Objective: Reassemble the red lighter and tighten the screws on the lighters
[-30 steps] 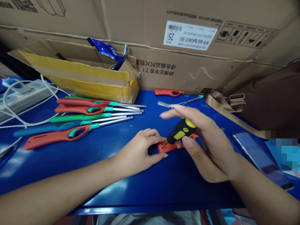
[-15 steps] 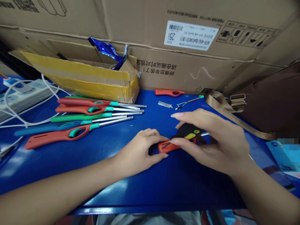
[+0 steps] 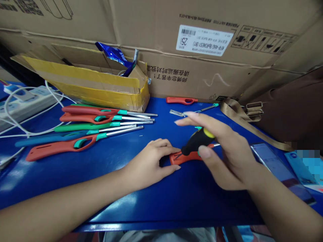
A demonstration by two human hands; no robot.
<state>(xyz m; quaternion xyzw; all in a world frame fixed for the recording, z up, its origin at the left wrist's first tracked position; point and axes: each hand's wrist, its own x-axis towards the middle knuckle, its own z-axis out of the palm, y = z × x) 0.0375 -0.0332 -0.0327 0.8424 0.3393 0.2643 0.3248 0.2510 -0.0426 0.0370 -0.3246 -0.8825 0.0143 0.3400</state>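
My left hand [image 3: 151, 161] rests on the table with thumb and fingers closed on the end of a red long-necked lighter [image 3: 189, 157]. In my right hand [image 3: 232, 158] is a screwdriver [image 3: 195, 141] with a black and yellow handle, held loosely between thumb and fingers. It leans over the lighter, its tip at the slot near my left fingers. My right hand covers part of the lighter, and its metal neck shows just past the screwdriver. Farther back lie a clear part [image 3: 176, 113], a metal tube [image 3: 208, 108] and a red lighter shell [image 3: 181, 100].
Several lighters [image 3: 63, 145] lie in a row at the left. Behind them stands a yellow-taped box [image 3: 101, 85], beside a power strip [image 3: 27, 101]. A small pin [image 3: 140, 135] lies mid-table. A phone [image 3: 280, 171] and a brown bag [image 3: 287, 104] are at the right.
My right fingers have spread wider around the screwdriver handle, which now tilts up to the right with its yellow end showing. My left hand has stayed on the lighter.
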